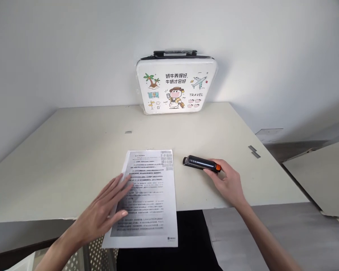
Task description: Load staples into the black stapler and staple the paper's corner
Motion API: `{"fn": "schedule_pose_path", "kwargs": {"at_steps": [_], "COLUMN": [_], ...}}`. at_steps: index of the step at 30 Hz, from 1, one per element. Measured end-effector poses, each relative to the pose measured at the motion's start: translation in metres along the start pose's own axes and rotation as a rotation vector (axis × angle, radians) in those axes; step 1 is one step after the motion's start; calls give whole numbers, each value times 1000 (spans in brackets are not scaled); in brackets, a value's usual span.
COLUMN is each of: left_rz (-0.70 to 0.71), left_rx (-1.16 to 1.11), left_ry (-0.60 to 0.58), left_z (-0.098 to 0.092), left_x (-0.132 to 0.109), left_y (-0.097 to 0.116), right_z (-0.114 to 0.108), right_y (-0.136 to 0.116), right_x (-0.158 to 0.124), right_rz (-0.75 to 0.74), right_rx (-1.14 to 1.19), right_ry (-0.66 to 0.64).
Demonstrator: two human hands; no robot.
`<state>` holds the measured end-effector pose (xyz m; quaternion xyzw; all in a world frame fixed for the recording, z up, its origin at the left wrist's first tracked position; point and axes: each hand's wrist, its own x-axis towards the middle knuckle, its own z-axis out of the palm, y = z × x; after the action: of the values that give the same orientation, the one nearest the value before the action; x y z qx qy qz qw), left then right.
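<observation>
Printed sheets of paper lie near the table's front edge, their lower part jutting out past it. My left hand rests flat on the left side of the paper, fingers stretched out. To the right of the paper is a black stapler with an orange end, lying on its long side or base; I cannot tell which. My right hand grips its orange end between thumb and fingers. A small gap of table separates the stapler from the paper.
A white case with cartoon prints stands against the wall at the back of the table. One staple strip lies beyond the paper, and further staple strips lie near the right edge. A perforated basket is below the table.
</observation>
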<state>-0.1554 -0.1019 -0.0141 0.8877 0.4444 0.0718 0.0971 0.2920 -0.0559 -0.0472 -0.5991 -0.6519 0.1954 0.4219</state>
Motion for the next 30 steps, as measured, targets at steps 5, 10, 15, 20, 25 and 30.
{"fn": "schedule_pose_path", "kwargs": {"at_steps": [5,10,15,20,25,30], "left_rz": [33,58,7,17,29,4], "left_rx": [75,64,22,-24,-200,-429], "left_ry": [-25,6,5,-15,77,160], "left_z": [12,34,65,84,80,60], "left_x": [38,129,232,312,315,229], "left_y": [12,35,69,103,102,71], "right_z": [0,-11,-31,-43,-43,-25], "right_y": [-2,-6,-7,-3,-5,-13], "right_x": [3,-3,-22,-36,-39,-38], "right_rz": [-10,-25,-37,-13,10,22], "right_rx": [37,63,8,-53,-30,62], "right_ry": [143,191,229,272,262,121]}}
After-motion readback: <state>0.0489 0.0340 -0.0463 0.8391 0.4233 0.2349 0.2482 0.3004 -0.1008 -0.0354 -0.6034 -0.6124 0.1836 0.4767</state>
